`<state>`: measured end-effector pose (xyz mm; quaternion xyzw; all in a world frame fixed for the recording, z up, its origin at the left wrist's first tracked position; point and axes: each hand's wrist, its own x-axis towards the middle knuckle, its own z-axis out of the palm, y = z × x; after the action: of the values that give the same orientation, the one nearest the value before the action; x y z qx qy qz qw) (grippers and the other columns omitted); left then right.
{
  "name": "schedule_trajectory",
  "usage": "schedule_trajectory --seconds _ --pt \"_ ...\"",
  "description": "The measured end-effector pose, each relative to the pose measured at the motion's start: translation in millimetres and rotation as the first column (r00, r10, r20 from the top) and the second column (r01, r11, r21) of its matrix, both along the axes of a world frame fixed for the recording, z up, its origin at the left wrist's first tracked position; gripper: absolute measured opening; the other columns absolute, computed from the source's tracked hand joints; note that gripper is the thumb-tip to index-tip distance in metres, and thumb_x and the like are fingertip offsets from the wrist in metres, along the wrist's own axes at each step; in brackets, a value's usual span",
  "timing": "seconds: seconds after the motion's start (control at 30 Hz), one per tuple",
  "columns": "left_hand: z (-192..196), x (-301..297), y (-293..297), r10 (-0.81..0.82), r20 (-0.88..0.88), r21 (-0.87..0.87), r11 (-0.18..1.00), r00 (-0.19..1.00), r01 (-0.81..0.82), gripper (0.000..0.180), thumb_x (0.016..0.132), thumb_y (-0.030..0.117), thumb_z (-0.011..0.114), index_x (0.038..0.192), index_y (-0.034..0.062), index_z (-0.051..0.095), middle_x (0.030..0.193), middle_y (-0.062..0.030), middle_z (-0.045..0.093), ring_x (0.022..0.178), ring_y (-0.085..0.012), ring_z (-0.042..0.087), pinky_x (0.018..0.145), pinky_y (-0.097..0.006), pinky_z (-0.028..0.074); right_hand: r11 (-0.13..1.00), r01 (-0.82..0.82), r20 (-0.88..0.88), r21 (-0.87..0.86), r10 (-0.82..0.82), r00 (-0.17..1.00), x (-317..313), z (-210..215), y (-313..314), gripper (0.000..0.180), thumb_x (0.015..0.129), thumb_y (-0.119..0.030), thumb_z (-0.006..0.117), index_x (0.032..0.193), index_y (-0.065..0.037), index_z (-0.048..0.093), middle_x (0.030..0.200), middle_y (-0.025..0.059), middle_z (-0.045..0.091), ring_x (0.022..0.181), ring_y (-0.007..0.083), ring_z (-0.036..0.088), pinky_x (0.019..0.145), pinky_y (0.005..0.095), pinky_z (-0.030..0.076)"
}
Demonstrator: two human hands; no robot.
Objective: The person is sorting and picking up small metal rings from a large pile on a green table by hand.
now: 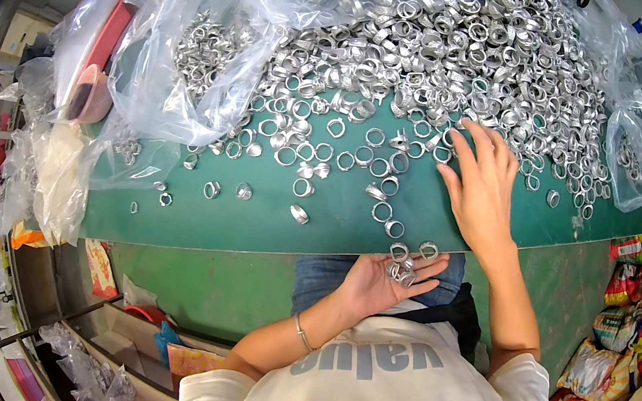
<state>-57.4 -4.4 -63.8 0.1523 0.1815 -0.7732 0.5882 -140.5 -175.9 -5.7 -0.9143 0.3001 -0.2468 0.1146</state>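
Observation:
A large heap of silver metal rings (483,41) covers the far part of the green tabletop (249,222), with looser rings scattered toward the near edge. My left hand (374,286) is palm up just below that edge, cupping several silver rings (402,272) on its palm and fingers. My right hand (482,189) reaches over the table to the near side of the heap. Its fingers are spread, with the fingertips at the rings there; whether they touch one is hard to see. A short row of rings (383,211) lies between my two hands.
Clear plastic bags (182,67) lie at the left, around part of the heap, and another clear bag (632,159) hangs at the right. A pink container (93,90) stands at the left edge. Colourful packages (615,322) are stacked right of the table, above the green floor (187,289).

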Motion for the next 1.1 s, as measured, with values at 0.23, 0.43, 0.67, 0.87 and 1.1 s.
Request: schedule_trajectory --seconds 0.23,0.43,0.67,0.87,1.1 --pt "-4 0 3 0.024 -0.114 -0.016 1.0 0.993 -0.026 0.053 0.094 0.026 0.04 0.131 -0.012 0.043 0.139 -0.028 0.044 0.131 -0.0377 0.043 0.105 -0.05 0.041 0.982 -0.18 -0.075 0.053 0.183 0.98 -12 -8 15 0.028 0.08 -0.015 0.069 0.105 -0.004 0.062 0.126 0.0116 0.052 0.124 0.0313 0.044 0.102 0.0516 0.03" --pt "0 -1 1 0.006 -0.068 0.033 0.999 0.998 -0.004 0.052 0.097 0.03 0.038 0.128 -0.0119 0.046 0.138 -0.0276 0.045 0.131 -0.0397 0.042 0.106 -0.054 0.038 0.892 -0.365 0.056 0.266 0.364 0.93 -40 -8 26 0.034 0.078 -0.013 0.07 0.11 -0.002 0.06 0.126 0.0112 0.054 0.122 0.031 0.047 0.1 0.0475 0.037" --pt "-16 -5 7 0.069 -0.178 -0.101 0.991 0.982 -0.088 0.048 0.099 0.031 0.034 0.126 -0.0065 0.048 0.131 -0.0221 0.052 0.123 -0.0356 0.051 0.105 -0.055 0.04 0.837 -0.365 0.037 0.407 0.384 0.922 -27 3 41 0.049 0.077 -0.013 0.071 0.122 0.0 0.056 0.131 0.0144 0.052 0.13 0.0347 0.043 0.108 0.047 0.035" --pt "-14 -6 9 0.103 -0.174 -0.008 0.994 0.979 -0.106 0.042 0.099 0.031 0.035 0.124 0.0007 0.051 0.12 -0.0169 0.058 0.107 -0.0307 0.06 0.096 -0.054 0.047 0.725 -0.479 0.148 0.495 0.472 0.869 -44 0 65 0.036 0.075 -0.008 0.071 0.109 0.002 0.063 0.126 0.0146 0.055 0.129 0.0348 0.045 0.108 0.0495 0.036" --pt "-18 -4 10 0.093 -0.229 -0.089 0.989 0.969 -0.116 0.038 0.1 0.029 0.032 0.118 0.0019 0.051 0.114 -0.0141 0.06 0.102 -0.0275 0.063 0.09 -0.046 0.053 0.709 -0.506 0.297 0.491 0.409 0.863 -45 -7 72 0.032 0.07 -0.006 0.074 0.101 -0.001 0.066 0.112 0.0115 0.06 0.115 0.0337 0.053 0.098 0.0463 0.043"
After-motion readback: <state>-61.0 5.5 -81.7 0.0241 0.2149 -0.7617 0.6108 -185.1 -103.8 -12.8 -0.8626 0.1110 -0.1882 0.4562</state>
